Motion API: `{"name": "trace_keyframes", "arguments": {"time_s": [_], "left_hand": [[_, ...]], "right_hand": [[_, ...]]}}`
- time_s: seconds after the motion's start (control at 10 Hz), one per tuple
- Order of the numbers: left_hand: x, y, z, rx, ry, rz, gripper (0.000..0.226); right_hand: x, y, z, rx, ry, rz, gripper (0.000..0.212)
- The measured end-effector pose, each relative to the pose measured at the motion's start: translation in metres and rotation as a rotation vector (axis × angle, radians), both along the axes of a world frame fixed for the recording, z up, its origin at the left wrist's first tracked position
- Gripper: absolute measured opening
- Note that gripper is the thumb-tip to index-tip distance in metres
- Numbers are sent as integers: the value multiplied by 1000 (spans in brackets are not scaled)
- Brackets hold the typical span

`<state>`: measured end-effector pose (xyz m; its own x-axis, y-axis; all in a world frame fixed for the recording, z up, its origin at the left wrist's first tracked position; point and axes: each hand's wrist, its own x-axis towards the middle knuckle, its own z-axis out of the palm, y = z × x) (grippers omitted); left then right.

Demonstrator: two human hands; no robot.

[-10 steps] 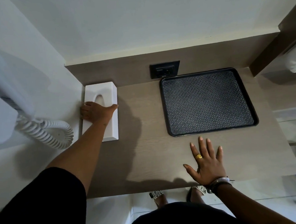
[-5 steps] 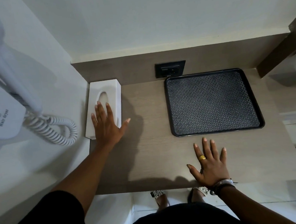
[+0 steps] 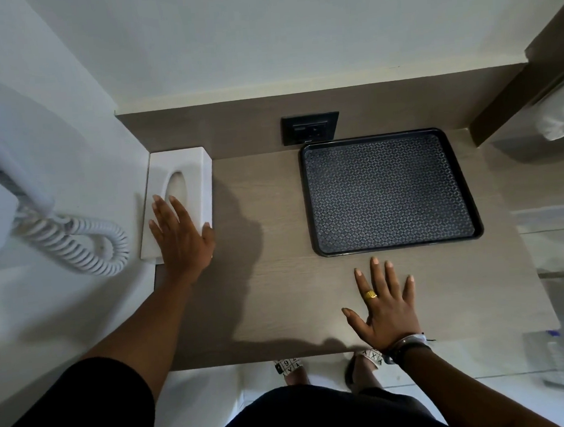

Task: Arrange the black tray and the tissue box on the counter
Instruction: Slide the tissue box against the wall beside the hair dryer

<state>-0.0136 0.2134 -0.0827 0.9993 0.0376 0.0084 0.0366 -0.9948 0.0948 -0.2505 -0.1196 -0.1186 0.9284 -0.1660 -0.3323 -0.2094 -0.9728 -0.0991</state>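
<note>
Wood-grain counter [image 3: 279, 296], textured tray [image 3: 388, 193]

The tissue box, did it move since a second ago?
Cannot tell. The tissue box lies against the left wall as before, under the left hand; only the camera clearly shifted.

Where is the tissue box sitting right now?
In the head view, the tissue box sits at the counter's far-left corner against the side wall, under the left hand; the black tray lies apart to its right.
</note>
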Motion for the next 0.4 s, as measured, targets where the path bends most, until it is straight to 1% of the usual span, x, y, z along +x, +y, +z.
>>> {"name": "trace_keyframes", "arguments": {"time_s": [0.3,0.4], "left_hand": [[-1,1,6,16,0,-43,89],[-3,-6,15,-19,-15,-33,98]], "right_hand": [[1,-1,-2,12,-1,5,83],[1,2,3,44,-15,-9,82]]}}
